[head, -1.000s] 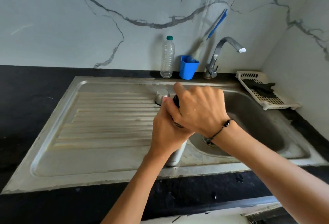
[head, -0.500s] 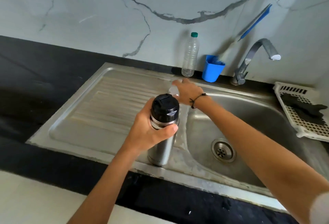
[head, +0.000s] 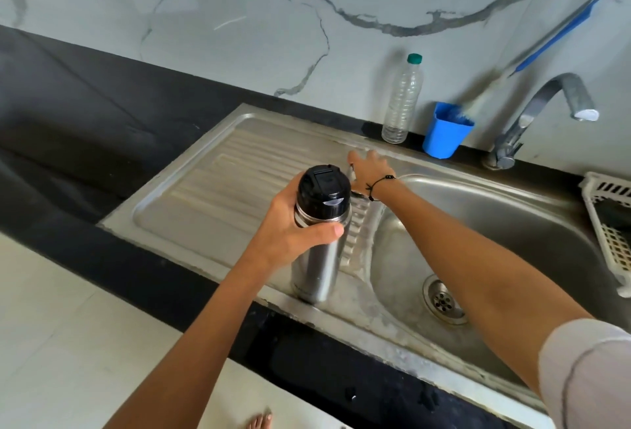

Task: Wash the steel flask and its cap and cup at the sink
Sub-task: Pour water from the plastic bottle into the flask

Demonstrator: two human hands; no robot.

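Your left hand (head: 290, 237) grips the steel flask (head: 316, 258), black cap (head: 324, 191) on, upright on the sink's (head: 218, 189) front rim. Your right hand (head: 370, 171) covers the steel cup (head: 350, 172) on the drainboard; I cannot tell whether its fingers grasp it. On the table behind stand an empty plastic bottle (head: 402, 104) and a blue holder (head: 445, 131) with a brush in it.

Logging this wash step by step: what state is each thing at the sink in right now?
Flask: upright on the sink's front edge, black cap on, gripped by the left hand.
Right hand: over the drainboard on a steel piece, grip unclear.
Tap: no water running.
Plastic bottle: upright, capped.
Blue cup: upright, holding a brush.
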